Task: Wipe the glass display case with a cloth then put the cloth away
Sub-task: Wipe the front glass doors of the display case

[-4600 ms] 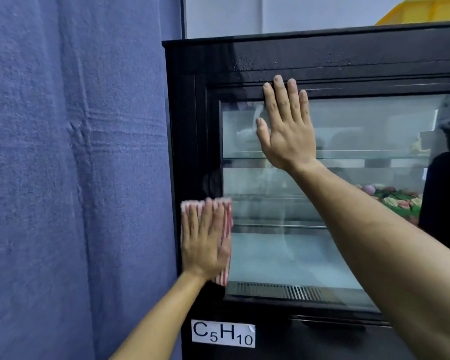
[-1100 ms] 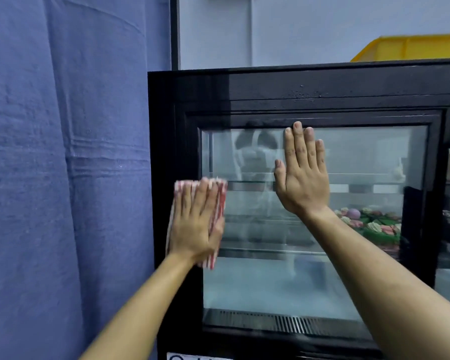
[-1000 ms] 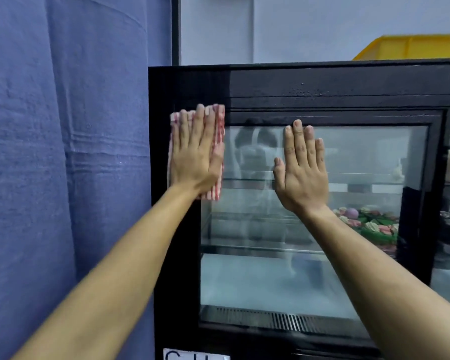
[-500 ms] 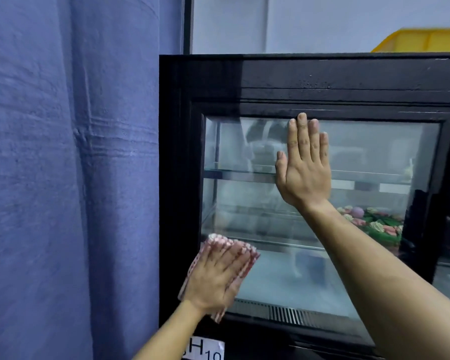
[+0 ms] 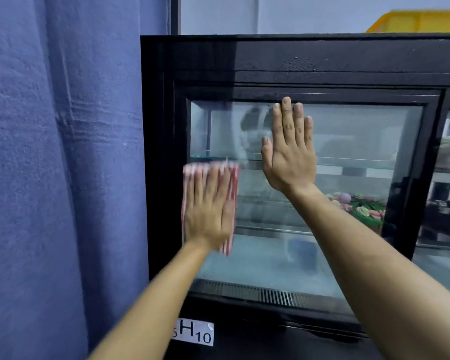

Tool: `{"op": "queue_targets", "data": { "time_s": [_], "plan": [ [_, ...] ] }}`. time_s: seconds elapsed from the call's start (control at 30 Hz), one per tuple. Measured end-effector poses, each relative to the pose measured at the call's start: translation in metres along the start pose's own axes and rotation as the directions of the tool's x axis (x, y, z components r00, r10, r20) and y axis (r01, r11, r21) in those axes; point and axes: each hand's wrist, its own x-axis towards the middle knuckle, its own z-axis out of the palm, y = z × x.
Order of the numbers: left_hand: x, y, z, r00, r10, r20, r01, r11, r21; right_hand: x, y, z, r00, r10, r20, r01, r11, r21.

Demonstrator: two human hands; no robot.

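Observation:
A black-framed glass display case (image 5: 270,58) fills the right of the head view. My left hand (image 5: 208,209) lies flat with straight fingers on a red-and-white striped cloth (image 5: 233,183), pressing it against the left part of the glass pane near the frame; hand and cloth are motion-blurred. My right hand (image 5: 290,149) is spread flat on the upper glass, fingertips reaching the top edge of the pane. Glass shelves and colourful decorated cakes (image 5: 359,206) show inside the case.
A blue fabric curtain (image 5: 63,178) hangs directly left of the case. A yellow bin (image 5: 416,20) sits on top of the case at the right. A white label (image 5: 192,332) is stuck on the base, and a vent grille (image 5: 270,294) runs below the glass.
My left hand with the cloth has swept up from the bottom of the pane to mid-height, after going down from the top corner. My right hand has stayed flat on the glass.

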Motion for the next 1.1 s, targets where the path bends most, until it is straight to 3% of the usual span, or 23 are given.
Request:
{"op": "queue_targets", "data": {
  "time_s": [0.1, 0.17, 0.23, 0.3, 0.43, 0.53, 0.6, 0.63, 0.8, 0.97, 1.03, 1.1],
  "plan": [
    [-0.165, 0.019, 0.017, 0.978, -0.105, 0.18, 0.109, 0.994, -0.012, -0.001, 0.002, -0.001, 1.0, -0.011, -0.004, 0.011, 1.0, 0.007],
    [-0.242, 0.02, 0.019, 0.945, -0.037, 0.324, 0.026, 0.999, 0.038, 0.0, 0.001, 0.0, 1.0, -0.008, -0.017, 0.008, 1.0, -0.001],
    [-0.253, 0.009, 0.018, 0.897, 0.031, 0.441, -0.037, 0.999, 0.005, 0.0, 0.001, -0.001, 1.0, -0.011, -0.012, 0.011, 1.0, 0.003],
    [-0.205, -0.007, 0.014, 0.893, 0.11, 0.436, -0.121, 0.993, -0.001, 0.0, 0.0, 0.0, 1.0, -0.016, -0.013, 0.016, 1.0, -0.004],
    [-0.002, -0.029, -0.009, 0.982, 0.156, 0.103, -0.159, 0.987, 0.023, -0.002, 0.003, 0.001, 1.0, -0.016, -0.019, 0.016, 1.0, -0.009],
    [0.127, -0.039, -0.032, 0.998, -0.027, -0.057, 0.032, 0.996, 0.08, -0.001, 0.003, 0.001, 0.999, -0.034, -0.025, 0.033, 0.999, -0.009],
    [0.158, -0.039, -0.037, 0.985, -0.144, -0.096, 0.153, 0.985, 0.085, -0.001, 0.004, 0.001, 0.999, -0.035, -0.028, 0.035, 0.999, -0.015],
    [0.156, -0.036, -0.037, 0.986, -0.139, -0.094, 0.147, 0.985, 0.095, -0.002, 0.004, 0.001, 0.999, -0.032, -0.028, 0.032, 0.999, -0.02],
    [0.01, -0.023, -0.011, 0.975, 0.205, 0.083, -0.209, 0.977, 0.047, -0.001, 0.002, 0.001, 0.999, -0.021, -0.034, 0.02, 1.0, -0.016],
    [-0.203, -0.021, 0.009, 0.922, 0.206, 0.328, -0.253, 0.962, 0.106, -0.001, 0.002, 0.0, 0.999, -0.019, -0.033, 0.018, 1.0, -0.023],
    [-0.208, -0.028, 0.006, 0.872, 0.28, 0.401, -0.339, 0.937, 0.083, -0.001, 0.002, -0.001, 1.0, -0.022, -0.02, 0.022, 1.0, -0.022],
    [-0.163, -0.043, 0.001, 0.799, 0.432, 0.418, -0.492, 0.87, 0.042, -0.001, 0.002, -0.001, 0.999, -0.027, -0.025, 0.027, 0.999, -0.019]
  ]
}}
